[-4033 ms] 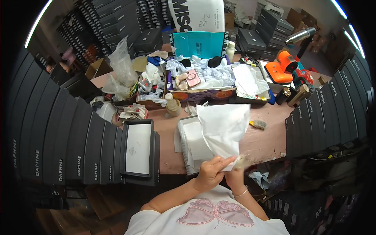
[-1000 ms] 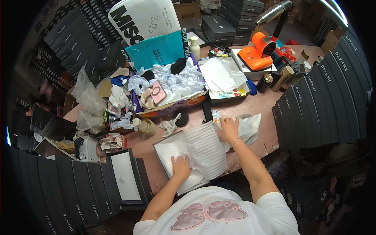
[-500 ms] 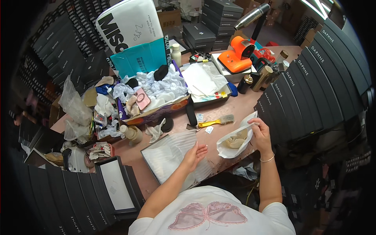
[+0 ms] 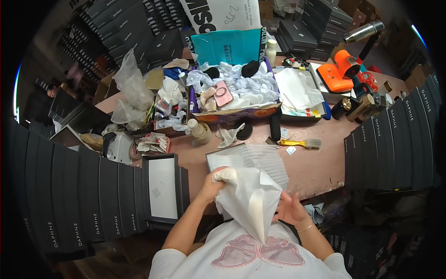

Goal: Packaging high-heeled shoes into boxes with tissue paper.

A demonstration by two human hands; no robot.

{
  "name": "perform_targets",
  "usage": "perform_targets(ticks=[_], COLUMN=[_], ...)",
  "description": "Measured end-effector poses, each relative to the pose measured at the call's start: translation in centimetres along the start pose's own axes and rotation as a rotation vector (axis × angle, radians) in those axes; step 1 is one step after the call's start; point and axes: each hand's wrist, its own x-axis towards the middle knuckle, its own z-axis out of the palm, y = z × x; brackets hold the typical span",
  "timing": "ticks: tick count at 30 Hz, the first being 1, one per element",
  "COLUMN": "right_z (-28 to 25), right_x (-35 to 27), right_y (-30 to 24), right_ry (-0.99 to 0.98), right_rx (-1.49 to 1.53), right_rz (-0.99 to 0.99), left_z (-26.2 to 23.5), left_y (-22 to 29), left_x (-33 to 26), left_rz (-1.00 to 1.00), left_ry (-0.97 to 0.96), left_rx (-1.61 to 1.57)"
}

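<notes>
A white bag (image 4: 246, 190) of thin, slightly see-through material hangs in front of my chest, its lower corner pointing toward my shirt. My left hand (image 4: 214, 185) is closed around its bunched upper left edge. Beside the bag's right edge is my right hand (image 4: 291, 209), palm up with fingers apart; some fingertips may touch the bag. Whatever is inside the bag is hidden. Under and behind it lies an open shallow box (image 4: 226, 152), with a ribbed white foam sheet (image 4: 269, 162) spread over its right side.
Past the box are a yellow-handled brush (image 4: 299, 143), a cream bottle (image 4: 200, 132) and a purple carton (image 4: 237, 116) of crumpled paper with a pink phone (image 4: 223, 93) on top. Dark shoeboxes stack at the left (image 4: 88, 195) and right (image 4: 395, 139). An orange device (image 4: 337, 74) stands far right.
The white bag has gone from my right hand to my left, moving left over the box. Its opening, which showed tan material inside, has turned away. The view has swung left.
</notes>
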Motion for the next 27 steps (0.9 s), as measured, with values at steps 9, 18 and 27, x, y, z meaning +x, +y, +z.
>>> perform_targets(ticks=[9,18,27], right_z=[-9.9,-12.4,-4.4], right_x=[12.3,1.1,12.7], right_y=[6.2,-0.1,6.8], right_ry=[0.468,0.605,-0.367], right_rx=[-1.47,-1.823,-2.52], right_rz=[-0.125,0.157,0.013], left_z=[1.9,-7.8,-1.4], left_y=[-7.6,-0.1,10.1], left_x=[1.8,-14.5,-20.2], left_rz=[0.153,-0.179,0.228], left_ry=[0.439,0.773,0.447], left_rx=[0.275,1.312,0.469])
